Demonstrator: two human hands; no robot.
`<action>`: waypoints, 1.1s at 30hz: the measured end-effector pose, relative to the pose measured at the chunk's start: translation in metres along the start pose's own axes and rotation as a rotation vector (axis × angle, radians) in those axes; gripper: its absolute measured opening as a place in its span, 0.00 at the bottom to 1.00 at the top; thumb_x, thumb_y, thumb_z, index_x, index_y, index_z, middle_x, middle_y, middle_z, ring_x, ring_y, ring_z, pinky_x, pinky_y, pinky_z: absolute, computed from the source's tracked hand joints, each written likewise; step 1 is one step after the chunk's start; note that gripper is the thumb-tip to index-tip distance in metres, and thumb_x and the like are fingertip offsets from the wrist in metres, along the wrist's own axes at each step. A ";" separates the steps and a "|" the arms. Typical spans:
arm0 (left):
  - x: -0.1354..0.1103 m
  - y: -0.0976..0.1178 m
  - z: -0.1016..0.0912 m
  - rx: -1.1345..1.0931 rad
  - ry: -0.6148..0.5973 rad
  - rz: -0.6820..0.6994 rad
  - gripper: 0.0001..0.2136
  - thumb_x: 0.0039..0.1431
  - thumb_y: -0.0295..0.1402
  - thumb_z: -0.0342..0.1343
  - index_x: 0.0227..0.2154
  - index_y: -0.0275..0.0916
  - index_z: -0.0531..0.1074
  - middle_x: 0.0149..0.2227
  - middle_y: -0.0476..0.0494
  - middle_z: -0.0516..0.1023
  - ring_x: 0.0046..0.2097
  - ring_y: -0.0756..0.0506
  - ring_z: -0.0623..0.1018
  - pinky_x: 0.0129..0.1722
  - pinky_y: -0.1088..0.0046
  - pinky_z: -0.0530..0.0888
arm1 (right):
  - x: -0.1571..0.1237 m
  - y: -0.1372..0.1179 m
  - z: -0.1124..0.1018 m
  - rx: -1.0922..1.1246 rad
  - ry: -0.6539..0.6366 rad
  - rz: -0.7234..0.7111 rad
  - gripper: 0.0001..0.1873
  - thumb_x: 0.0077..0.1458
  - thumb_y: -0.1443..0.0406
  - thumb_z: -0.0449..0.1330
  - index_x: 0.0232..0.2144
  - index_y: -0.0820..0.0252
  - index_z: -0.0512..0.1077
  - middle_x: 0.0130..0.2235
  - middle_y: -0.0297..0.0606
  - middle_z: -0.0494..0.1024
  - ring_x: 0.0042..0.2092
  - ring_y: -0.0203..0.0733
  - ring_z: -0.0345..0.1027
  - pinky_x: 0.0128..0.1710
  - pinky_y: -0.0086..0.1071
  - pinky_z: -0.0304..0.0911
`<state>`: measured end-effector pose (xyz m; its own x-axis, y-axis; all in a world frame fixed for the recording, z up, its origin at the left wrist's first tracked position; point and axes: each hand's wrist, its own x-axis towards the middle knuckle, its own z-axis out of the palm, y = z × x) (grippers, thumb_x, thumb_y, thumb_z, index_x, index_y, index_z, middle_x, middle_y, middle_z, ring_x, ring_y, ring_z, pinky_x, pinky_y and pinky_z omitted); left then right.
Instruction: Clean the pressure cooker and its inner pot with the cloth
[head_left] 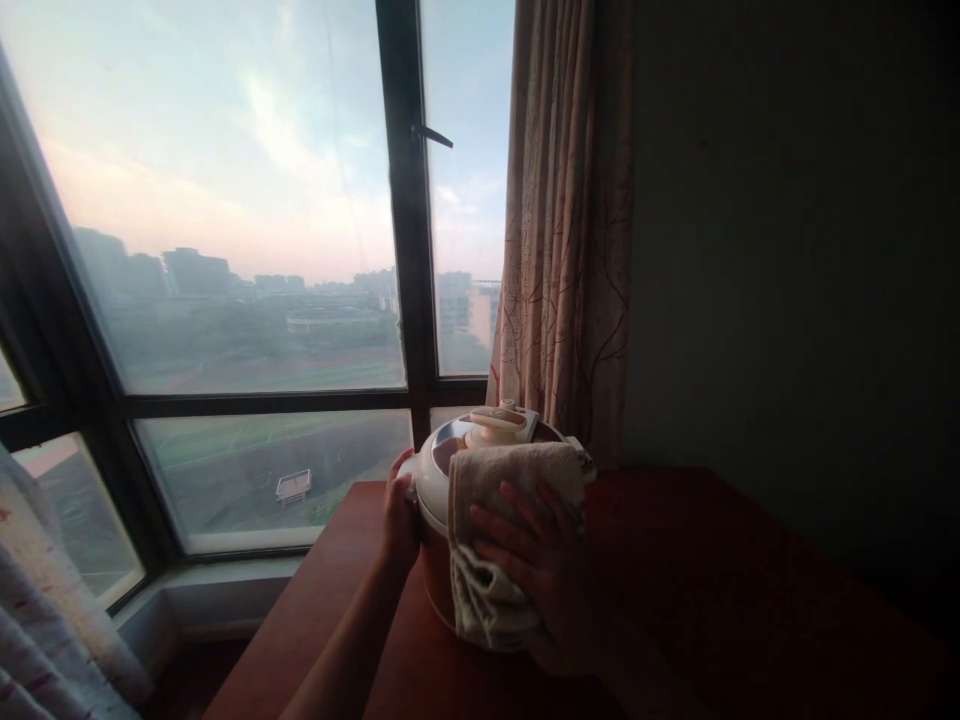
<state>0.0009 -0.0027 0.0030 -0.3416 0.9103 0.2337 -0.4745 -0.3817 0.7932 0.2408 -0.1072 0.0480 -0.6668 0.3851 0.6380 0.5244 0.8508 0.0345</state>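
A rice cooker (433, 480) with a pale rounded lid and brown body stands upright on the reddish-brown table. My left hand (400, 520) is closed around the handle on its left side. Draped over the front of the lid and body is a beige cloth (517, 470), bunched in folds lower down. My right hand (525, 555) lies flat on this cloth with its fingers spread, pressing it against the cooker. The cloth hides much of the cooker's front, and shadow darkens my right wrist and forearm.
The table (675, 560) runs toward a dark wall (787, 250) on the right. Behind it are a large window with a dark frame (409, 200) and a patterned curtain (562, 220). Another curtain (52, 600) hangs at the lower left, near the window ledge (225, 595).
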 end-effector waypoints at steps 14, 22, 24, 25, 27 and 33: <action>0.001 -0.002 -0.004 0.019 0.003 0.011 0.26 0.50 0.43 0.58 0.53 0.43 0.68 0.36 0.49 0.77 0.31 0.47 0.72 0.32 0.71 0.68 | -0.102 -0.006 0.068 0.037 -0.247 -0.211 0.25 0.63 0.64 0.56 0.60 0.34 0.62 0.55 0.13 0.74 0.52 0.30 0.72 0.51 0.24 0.65; 0.000 -0.004 -0.006 0.012 0.001 0.030 0.23 0.54 0.41 0.56 0.54 0.44 0.68 0.39 0.48 0.78 0.36 0.46 0.74 0.37 0.71 0.68 | -0.111 0.036 0.025 -0.009 -0.332 -0.352 0.25 0.65 0.61 0.56 0.63 0.47 0.60 0.57 0.21 0.74 0.55 0.32 0.69 0.56 0.29 0.61; 0.001 -0.005 -0.007 0.007 0.007 0.035 0.23 0.55 0.40 0.55 0.55 0.44 0.68 0.40 0.48 0.78 0.37 0.45 0.74 0.38 0.71 0.68 | -0.113 0.038 0.023 -0.030 -0.295 -0.300 0.27 0.64 0.61 0.56 0.64 0.46 0.59 0.56 0.22 0.74 0.54 0.34 0.70 0.57 0.31 0.60; 0.001 -0.006 -0.007 0.005 0.010 0.037 0.23 0.55 0.40 0.55 0.55 0.44 0.68 0.40 0.48 0.78 0.38 0.45 0.74 0.38 0.71 0.69 | -0.114 0.037 0.025 -0.051 -0.272 -0.268 0.27 0.64 0.62 0.56 0.64 0.46 0.58 0.56 0.23 0.75 0.53 0.35 0.70 0.58 0.32 0.60; 0.002 -0.006 -0.007 0.002 0.012 0.038 0.23 0.55 0.40 0.55 0.54 0.44 0.68 0.40 0.47 0.78 0.38 0.45 0.74 0.38 0.70 0.69 | -0.115 0.034 0.033 -0.120 -0.225 -0.215 0.26 0.64 0.63 0.55 0.64 0.47 0.59 0.55 0.26 0.76 0.53 0.37 0.70 0.60 0.34 0.58; 0.002 -0.007 -0.005 0.000 0.013 0.042 0.24 0.54 0.41 0.55 0.54 0.44 0.68 0.39 0.47 0.78 0.36 0.45 0.74 0.37 0.70 0.69 | -0.091 0.023 0.058 -0.260 0.117 -0.063 0.28 0.58 0.64 0.57 0.62 0.52 0.63 0.57 0.35 0.74 0.63 0.50 0.59 0.68 0.52 0.34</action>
<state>-0.0012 0.0010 -0.0046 -0.3719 0.8914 0.2590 -0.4596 -0.4193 0.7829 0.2827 -0.1018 -0.0544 -0.6449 0.2777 0.7121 0.6121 0.7456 0.2635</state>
